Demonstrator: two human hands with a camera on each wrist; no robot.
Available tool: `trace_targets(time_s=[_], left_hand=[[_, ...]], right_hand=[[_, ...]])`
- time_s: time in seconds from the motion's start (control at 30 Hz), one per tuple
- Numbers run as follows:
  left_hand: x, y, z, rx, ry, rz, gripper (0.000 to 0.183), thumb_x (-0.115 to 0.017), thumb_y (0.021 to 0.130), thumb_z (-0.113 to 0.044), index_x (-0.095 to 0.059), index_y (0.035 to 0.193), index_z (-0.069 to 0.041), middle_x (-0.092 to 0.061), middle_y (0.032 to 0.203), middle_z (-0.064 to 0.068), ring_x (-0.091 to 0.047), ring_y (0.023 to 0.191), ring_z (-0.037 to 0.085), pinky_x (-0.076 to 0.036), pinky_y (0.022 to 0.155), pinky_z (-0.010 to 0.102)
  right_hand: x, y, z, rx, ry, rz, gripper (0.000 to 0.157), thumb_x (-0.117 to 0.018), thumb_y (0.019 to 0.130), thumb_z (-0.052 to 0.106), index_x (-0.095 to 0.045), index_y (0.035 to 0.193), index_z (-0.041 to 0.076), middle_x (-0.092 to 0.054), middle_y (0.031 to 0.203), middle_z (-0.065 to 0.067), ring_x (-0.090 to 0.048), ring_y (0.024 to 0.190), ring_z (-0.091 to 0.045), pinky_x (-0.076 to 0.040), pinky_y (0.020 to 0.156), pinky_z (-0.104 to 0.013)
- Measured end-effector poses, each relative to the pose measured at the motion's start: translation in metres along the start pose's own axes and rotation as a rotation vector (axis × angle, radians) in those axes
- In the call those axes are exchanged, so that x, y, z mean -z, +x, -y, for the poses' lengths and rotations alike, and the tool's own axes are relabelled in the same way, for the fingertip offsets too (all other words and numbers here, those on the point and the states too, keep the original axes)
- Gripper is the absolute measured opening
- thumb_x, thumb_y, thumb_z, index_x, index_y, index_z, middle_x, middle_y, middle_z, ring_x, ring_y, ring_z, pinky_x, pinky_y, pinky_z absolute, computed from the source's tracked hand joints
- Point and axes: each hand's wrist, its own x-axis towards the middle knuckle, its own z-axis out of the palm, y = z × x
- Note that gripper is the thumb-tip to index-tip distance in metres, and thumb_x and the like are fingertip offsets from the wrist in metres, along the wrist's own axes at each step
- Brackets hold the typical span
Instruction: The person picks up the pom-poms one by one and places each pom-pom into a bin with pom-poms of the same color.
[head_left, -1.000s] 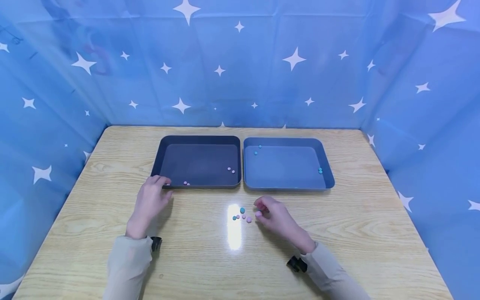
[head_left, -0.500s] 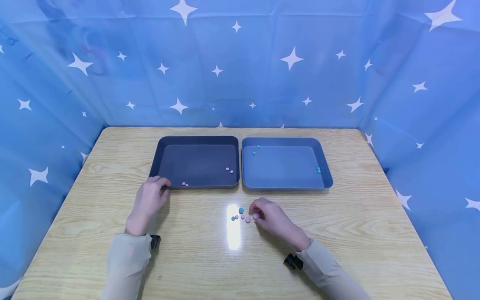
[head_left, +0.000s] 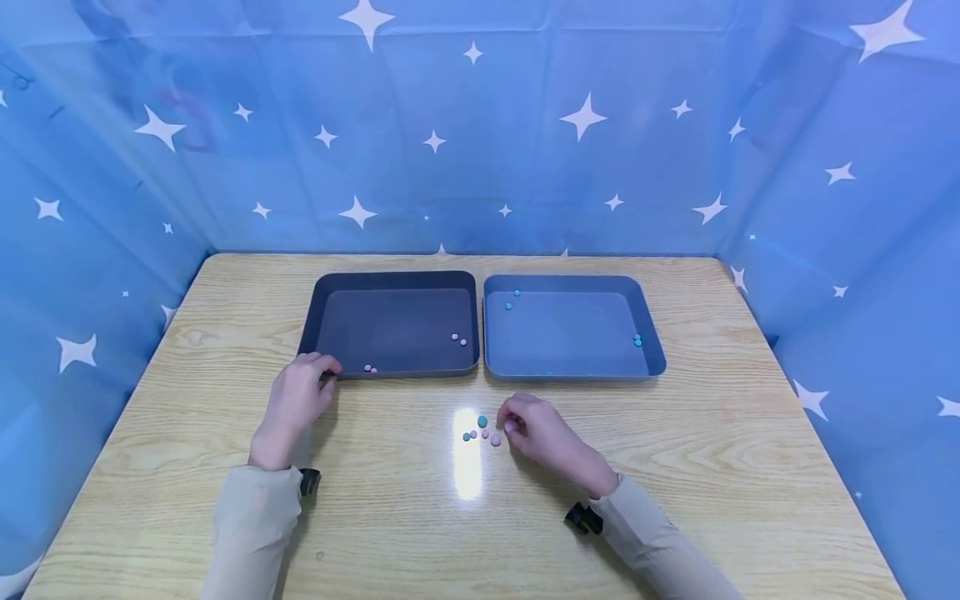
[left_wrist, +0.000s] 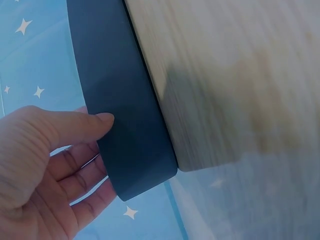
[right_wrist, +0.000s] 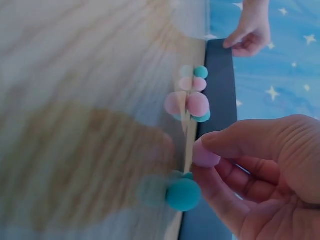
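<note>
In the head view, my left hand (head_left: 298, 400) is at the near left corner of the dark tray (head_left: 397, 325). The left wrist view shows its thumb on the outside of the tray wall (left_wrist: 125, 100) and its fingers behind it, pinching the rim. My right hand (head_left: 546, 435) is over the table, in front of the blue tray (head_left: 570, 333). Its thumb and forefinger pinch a small pink ball (right_wrist: 206, 154). Close below these fingers in the right wrist view lies a teal ball (right_wrist: 183, 195), hidden from the head view. Left of this hand are loose pink balls (head_left: 496, 440) and teal balls (head_left: 482, 422).
Pink balls (head_left: 454, 337) lie inside the dark tray, teal balls (head_left: 637, 340) inside the blue one. Both trays stand side by side towards the back of the wooden table (head_left: 420, 533). A blue star-patterned curtain (head_left: 480, 167) surrounds the table's back and sides.
My left thumb and fingers have closed on the dark tray's rim. My right hand has shifted slightly left, its fingers drawn together round the pink ball. The loose balls stay put.
</note>
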Motion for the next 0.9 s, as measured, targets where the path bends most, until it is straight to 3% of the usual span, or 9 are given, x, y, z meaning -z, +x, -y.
trace_targets(time_s=[0.23,0.47,0.67,0.9], left_hand=[[0.000,0.000,0.001,-0.009,-0.009,-0.005,0.013,-0.065,0.074,0.011,-0.067,0.080,0.000,-0.064,0.079,0.013,-0.059,0.076,0.031,-0.049,0.062,0.045],[0.001,0.000,0.001,-0.013,-0.010,-0.002,0.013,-0.064,0.074,0.011,-0.068,0.080,0.000,-0.064,0.079,0.012,-0.059,0.075,0.031,-0.049,0.061,0.045],[0.001,0.000,0.001,-0.012,-0.011,0.003,0.013,-0.065,0.074,0.011,-0.068,0.080,0.000,-0.064,0.079,0.013,-0.059,0.076,0.031,-0.049,0.062,0.045],[0.001,0.000,0.002,-0.025,-0.009,-0.002,0.013,-0.065,0.073,0.011,-0.067,0.080,0.000,-0.064,0.079,0.013,-0.060,0.076,0.031,-0.049,0.062,0.045]], right_hand=[[0.002,0.002,-0.001,0.030,0.018,-0.061,0.015,-0.065,0.074,-0.011,-0.063,0.084,0.000,-0.062,0.083,-0.006,-0.062,0.076,-0.019,-0.052,0.068,-0.018],[0.012,0.007,0.000,0.037,0.066,-0.091,0.015,-0.064,0.075,-0.012,-0.062,0.087,-0.003,-0.060,0.085,-0.009,-0.062,0.078,-0.021,-0.053,0.070,-0.021],[0.024,0.015,0.003,0.042,0.044,-0.139,0.013,-0.066,0.076,-0.011,-0.062,0.087,-0.004,-0.061,0.084,-0.011,-0.064,0.077,-0.025,-0.054,0.070,-0.024],[0.033,0.023,0.004,0.105,0.074,-0.199,0.015,-0.066,0.074,-0.013,-0.063,0.087,-0.006,-0.063,0.084,-0.014,-0.064,0.076,-0.026,-0.055,0.069,-0.026]])
